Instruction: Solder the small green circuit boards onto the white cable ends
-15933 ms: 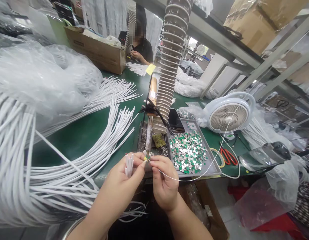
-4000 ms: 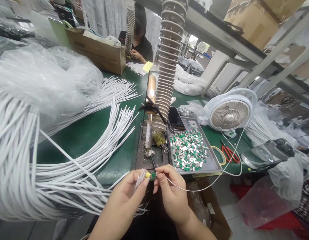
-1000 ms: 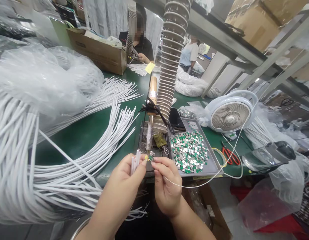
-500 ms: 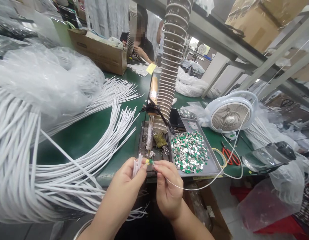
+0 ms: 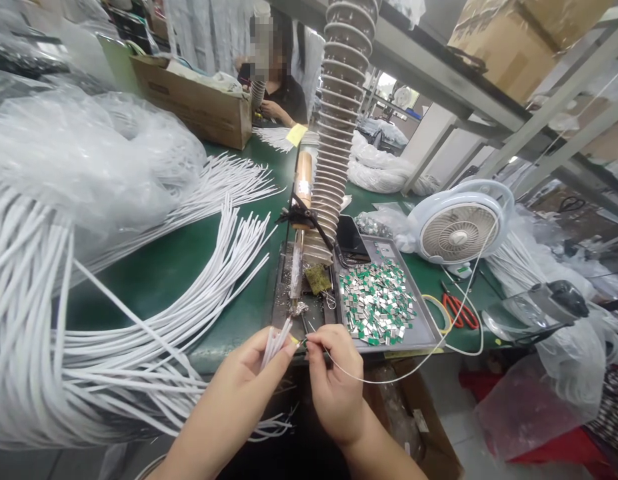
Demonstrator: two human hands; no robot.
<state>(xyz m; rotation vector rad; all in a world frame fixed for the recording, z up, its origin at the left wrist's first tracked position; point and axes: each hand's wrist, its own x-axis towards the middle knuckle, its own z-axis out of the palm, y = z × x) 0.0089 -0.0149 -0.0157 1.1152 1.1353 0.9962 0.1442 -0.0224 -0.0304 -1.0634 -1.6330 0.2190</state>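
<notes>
The green worktop carries a huge heap of white cables, too many to count, apparently mostly unworked. A metal tray holds hundreds of green-and-silver tabs. One soldering iron stands just ahead of the hands. The left hand pinches a small bunch of white cables; the right hand pinches a thin white wire against one tiny green piece.
</notes>
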